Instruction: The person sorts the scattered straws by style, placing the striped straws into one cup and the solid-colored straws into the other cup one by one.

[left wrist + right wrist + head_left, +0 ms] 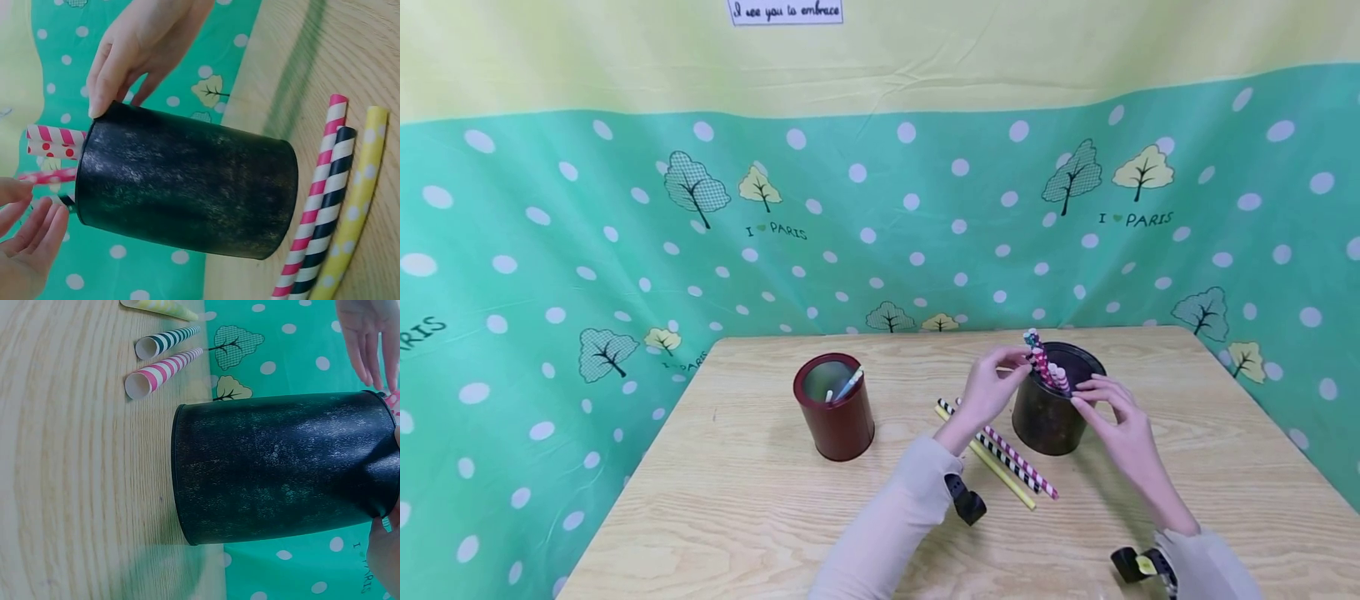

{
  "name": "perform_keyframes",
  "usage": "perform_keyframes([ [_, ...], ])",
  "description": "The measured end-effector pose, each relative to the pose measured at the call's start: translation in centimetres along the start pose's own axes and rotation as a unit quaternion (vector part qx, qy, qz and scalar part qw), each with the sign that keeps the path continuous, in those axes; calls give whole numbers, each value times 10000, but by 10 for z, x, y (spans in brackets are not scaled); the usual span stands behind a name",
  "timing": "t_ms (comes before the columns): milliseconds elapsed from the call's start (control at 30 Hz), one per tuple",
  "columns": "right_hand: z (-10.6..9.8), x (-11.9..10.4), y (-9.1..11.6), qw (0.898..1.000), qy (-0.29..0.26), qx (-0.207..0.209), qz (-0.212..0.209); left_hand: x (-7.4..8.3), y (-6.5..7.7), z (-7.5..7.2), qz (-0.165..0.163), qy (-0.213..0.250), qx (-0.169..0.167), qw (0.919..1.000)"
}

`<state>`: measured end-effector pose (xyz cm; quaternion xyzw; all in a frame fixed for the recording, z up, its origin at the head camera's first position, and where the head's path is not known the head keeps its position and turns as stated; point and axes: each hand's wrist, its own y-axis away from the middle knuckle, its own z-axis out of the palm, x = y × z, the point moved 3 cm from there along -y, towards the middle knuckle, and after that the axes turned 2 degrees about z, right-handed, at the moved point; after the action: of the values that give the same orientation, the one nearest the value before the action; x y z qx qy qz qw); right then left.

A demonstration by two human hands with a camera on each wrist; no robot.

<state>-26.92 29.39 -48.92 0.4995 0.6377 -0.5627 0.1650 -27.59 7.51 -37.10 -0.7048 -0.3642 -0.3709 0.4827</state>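
Observation:
A dark, scuffed metal can (pixel 1048 425) stands upright on the right of the table, with several patterned paper straws (pixel 1041 367) leaning out of its mouth. My left hand (pixel 988 390) reaches over from the left and pinches a pink dotted straw (pixel 53 176) just above the rim. Across from it, my right hand (pixel 1126 429) grips the can's rim between thumb and fingers. Beside the can lie a pink-and-white striped straw (pixel 1022 463), a black-and-white striped straw (pixel 1007 462) and a yellow dotted straw (pixel 1000 472).
To the left stands a dark red can (pixel 842 429) holding a blue-tinted straw (pixel 850 383) and a short white one (pixel 829 396). A green polka-dot curtain (pixel 917 217) hangs behind the wooden table (pixel 715 500).

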Motion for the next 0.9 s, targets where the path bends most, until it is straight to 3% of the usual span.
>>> perform_keyframes([
  [67,0,1,0,10000,24,3,18,-3,2,-2,-46,52,22,10000],
  [133,0,1,0,10000,31,7,26,3,8,-6,-72,13,28,10000],
  [300,1,2,0,10000,-30,29,6,-8,17,-14,-94,11,8,10000],
  [367,1,3,0,10000,-27,32,8,-21,17,-14,-96,16,-46,9999],
  [900,1,8,-1,10000,-38,10,33,-49,39,-29,-478,-369,-1004,9931],
])
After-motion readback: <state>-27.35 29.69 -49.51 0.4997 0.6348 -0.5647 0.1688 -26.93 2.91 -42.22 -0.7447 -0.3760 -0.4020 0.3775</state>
